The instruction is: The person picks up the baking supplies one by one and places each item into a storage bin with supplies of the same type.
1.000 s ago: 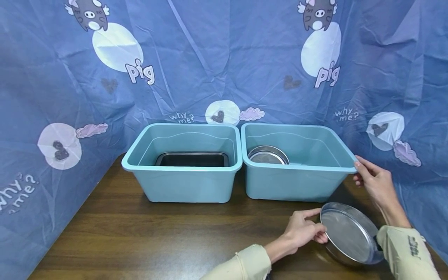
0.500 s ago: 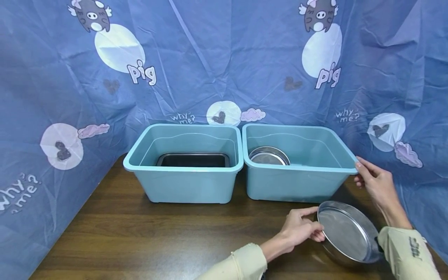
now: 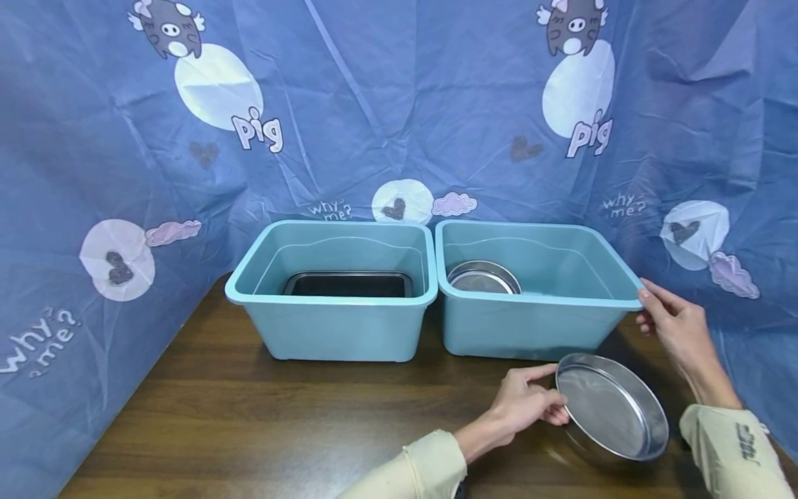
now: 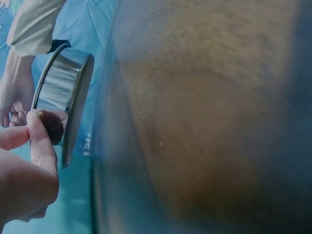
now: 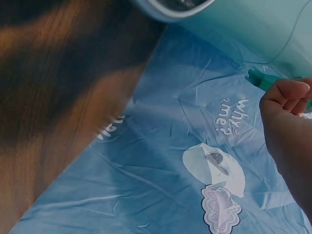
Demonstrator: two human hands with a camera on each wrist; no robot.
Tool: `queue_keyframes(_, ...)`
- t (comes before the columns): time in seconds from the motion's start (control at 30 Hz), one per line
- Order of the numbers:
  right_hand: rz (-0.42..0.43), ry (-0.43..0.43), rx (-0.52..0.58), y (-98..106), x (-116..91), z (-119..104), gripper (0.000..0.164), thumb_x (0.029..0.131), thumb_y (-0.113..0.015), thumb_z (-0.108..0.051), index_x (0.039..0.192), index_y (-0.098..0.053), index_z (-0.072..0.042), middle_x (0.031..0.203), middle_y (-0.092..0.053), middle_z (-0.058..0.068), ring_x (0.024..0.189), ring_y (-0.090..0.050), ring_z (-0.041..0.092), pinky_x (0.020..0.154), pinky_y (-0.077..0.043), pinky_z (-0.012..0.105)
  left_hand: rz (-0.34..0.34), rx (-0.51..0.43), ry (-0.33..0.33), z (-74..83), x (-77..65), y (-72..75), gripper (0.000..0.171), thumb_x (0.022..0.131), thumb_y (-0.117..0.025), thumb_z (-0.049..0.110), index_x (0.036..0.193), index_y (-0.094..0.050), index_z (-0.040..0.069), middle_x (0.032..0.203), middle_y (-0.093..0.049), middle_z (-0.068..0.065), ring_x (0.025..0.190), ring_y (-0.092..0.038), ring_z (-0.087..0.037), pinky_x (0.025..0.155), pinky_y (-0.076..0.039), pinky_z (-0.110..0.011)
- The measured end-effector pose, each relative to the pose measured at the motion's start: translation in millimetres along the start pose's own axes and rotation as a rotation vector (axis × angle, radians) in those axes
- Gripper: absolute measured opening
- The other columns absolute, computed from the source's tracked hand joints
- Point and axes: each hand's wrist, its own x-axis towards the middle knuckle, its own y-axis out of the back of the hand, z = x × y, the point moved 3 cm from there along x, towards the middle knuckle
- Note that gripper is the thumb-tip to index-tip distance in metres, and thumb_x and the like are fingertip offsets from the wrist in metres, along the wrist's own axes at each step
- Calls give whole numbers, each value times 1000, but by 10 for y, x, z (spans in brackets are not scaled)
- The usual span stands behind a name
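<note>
My left hand (image 3: 522,402) pinches the near-left rim of a round, shallow steel sieve (image 3: 603,412), its grey bottom facing up and the whole tilted above the table. The left wrist view shows the sieve's shiny side wall (image 4: 61,83) edge-on, with the thumb and a finger at its rim. My right hand (image 3: 679,333) grips the front right corner of the right blue tub (image 3: 536,326). Inside that tub, on the left, lies a smaller round metal piece (image 3: 483,277), partly hidden by the front wall. The right wrist view shows my right hand (image 5: 290,122) by the tub wall (image 5: 253,24).
A matching blue tub (image 3: 337,329) stands close on the left, with a dark rectangular baking tin (image 3: 349,284) inside. Both tubs sit on a brown wooden table (image 3: 280,430). Blue printed cloth (image 3: 399,83) hangs behind and along both sides.
My left hand has drawn the sieve slightly left and upward, away from the right sleeve. The right hand keeps its grip on the tub corner. The head view has shifted a little.
</note>
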Motion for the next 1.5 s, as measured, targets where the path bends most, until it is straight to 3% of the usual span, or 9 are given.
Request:
queue_keyframes(0.57,6,-11,-43,5,-3,-29,30,104,-63,-10,108,-76,-37,70,-66,-7,57,-60,2,52,-49,14,-7,-3,-7,87,-34,62,55,88,-65,-13,142,-57,-5,73,-70,-27,54,-63,-9,57,-56,-19)
queue_keyframes(1.5,-1,-16,-67,7,5,-23,30,105,-61,-11,110,-75,-38,69,-65,-7,56,-59,2,52,-49,14,-41,-39,-13,193,-98,6,56,88,-64,-14,142,-56,-6,75,-69,-31,54,-63,-9,55,-54,-18)
